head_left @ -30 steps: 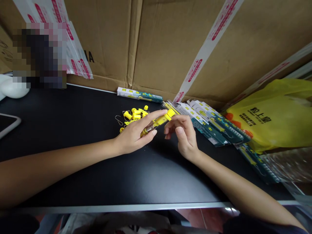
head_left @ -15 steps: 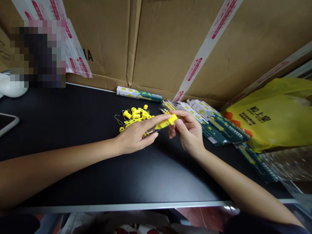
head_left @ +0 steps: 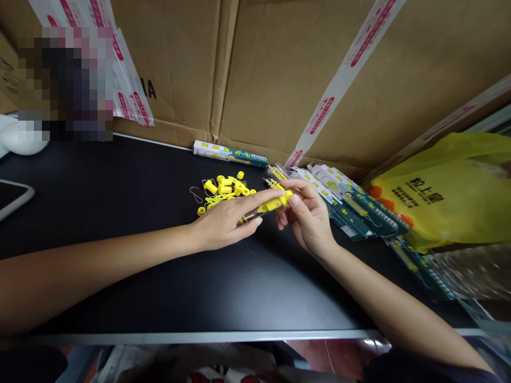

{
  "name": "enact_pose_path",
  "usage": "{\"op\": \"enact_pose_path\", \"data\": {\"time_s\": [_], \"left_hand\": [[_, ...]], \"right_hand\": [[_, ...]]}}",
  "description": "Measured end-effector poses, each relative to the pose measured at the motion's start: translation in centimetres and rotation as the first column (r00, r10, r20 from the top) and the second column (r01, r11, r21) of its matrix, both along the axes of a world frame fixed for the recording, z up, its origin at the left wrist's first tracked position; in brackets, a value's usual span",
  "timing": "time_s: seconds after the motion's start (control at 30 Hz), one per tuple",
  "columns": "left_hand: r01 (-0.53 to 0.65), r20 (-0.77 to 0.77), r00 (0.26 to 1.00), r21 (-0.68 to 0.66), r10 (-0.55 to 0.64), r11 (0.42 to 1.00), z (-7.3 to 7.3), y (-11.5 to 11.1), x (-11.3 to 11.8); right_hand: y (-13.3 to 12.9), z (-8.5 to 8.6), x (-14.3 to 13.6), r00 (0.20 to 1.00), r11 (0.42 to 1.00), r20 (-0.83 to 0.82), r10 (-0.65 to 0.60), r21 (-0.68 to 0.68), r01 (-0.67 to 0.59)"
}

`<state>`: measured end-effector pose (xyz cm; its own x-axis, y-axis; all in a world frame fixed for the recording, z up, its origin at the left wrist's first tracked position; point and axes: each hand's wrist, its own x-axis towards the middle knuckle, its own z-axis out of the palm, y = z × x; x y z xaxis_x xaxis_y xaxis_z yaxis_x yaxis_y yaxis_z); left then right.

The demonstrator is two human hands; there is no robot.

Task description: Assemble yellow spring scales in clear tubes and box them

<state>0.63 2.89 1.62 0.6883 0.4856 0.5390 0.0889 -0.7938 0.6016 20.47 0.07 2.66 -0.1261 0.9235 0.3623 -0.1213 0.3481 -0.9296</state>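
Observation:
A clear tubular spring scale [head_left: 261, 209] with yellow inner parts lies across the fingers of my left hand [head_left: 223, 221], which is closed around it. At its upper right end sits a yellow cap [head_left: 286, 198], pinched between the thumb and fingers of my right hand [head_left: 309, 215]. Just behind my left hand is a loose heap of yellow plastic parts [head_left: 223, 186], among them spools, rings and flat strips. A bent wire hook [head_left: 195, 195] lies at the heap's left side. Several clear tubes with yellow parts [head_left: 276, 175] rest behind my right hand.
Printed spring scale boxes [head_left: 351, 205] are piled at the right, and one more box [head_left: 229, 154] lies along the cardboard wall [head_left: 263, 80]. A yellow plastic bag [head_left: 451, 197] stands at far right. A phone [head_left: 16, 198] and a white rounded object [head_left: 24, 137] are at far left.
The yellow cap now sits closer against the tube's end, its wide flange showing less. Both hands keep nearly the same place, and the view has shifted slightly.

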Motion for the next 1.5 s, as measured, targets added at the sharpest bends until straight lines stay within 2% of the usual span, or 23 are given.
{"op": "enact_pose_path", "data": {"time_s": [0.17,0.37,0.53,0.63,0.83,1.1,1.33,1.5], "left_hand": [[0.029,0.004,1.000,0.003,-0.029,1.000,0.1,-0.1,-0.1],[0.034,-0.043,0.999,0.032,-0.032,0.999,0.1,-0.2,0.0],[0.005,-0.012,1.000,-0.003,-0.005,1.000,0.1,-0.1,0.0],[0.011,-0.001,1.000,-0.006,-0.011,1.000,0.2,-0.1,0.0],[0.035,-0.014,0.999,0.004,-0.035,0.999,0.3,-0.1,0.0],[0.006,0.003,1.000,-0.008,-0.006,1.000,0.1,-0.1,0.0],[0.037,-0.034,0.999,0.044,-0.035,0.998,-0.2,-0.1,0.0],[0.021,-0.075,0.997,0.054,-0.017,0.998,-0.2,-0.1,0.0]], "right_hand": [[-0.1,0.1,0.2,0.999,1.000,0.038,0.012,-0.013,-0.011],[-0.5,0.3,-0.7,0.998,0.998,-0.019,-0.057,-0.003,0.057],[-0.3,0.0,-0.2,1.000,0.997,-0.009,0.011,-0.071,-0.011],[-0.2,0.0,0.0,1.000,0.995,-0.025,-0.003,-0.098,0.001],[-0.4,0.1,-0.7,0.996,0.996,-0.050,-0.070,-0.058,0.067],[0.0,0.1,0.4,0.999,0.997,0.033,0.028,-0.069,-0.026],[0.0,-0.1,0.2,0.993,0.996,0.070,-0.093,0.017,0.092],[-0.1,0.1,-0.3,0.997,0.996,0.005,-0.079,0.032,0.079]]}}
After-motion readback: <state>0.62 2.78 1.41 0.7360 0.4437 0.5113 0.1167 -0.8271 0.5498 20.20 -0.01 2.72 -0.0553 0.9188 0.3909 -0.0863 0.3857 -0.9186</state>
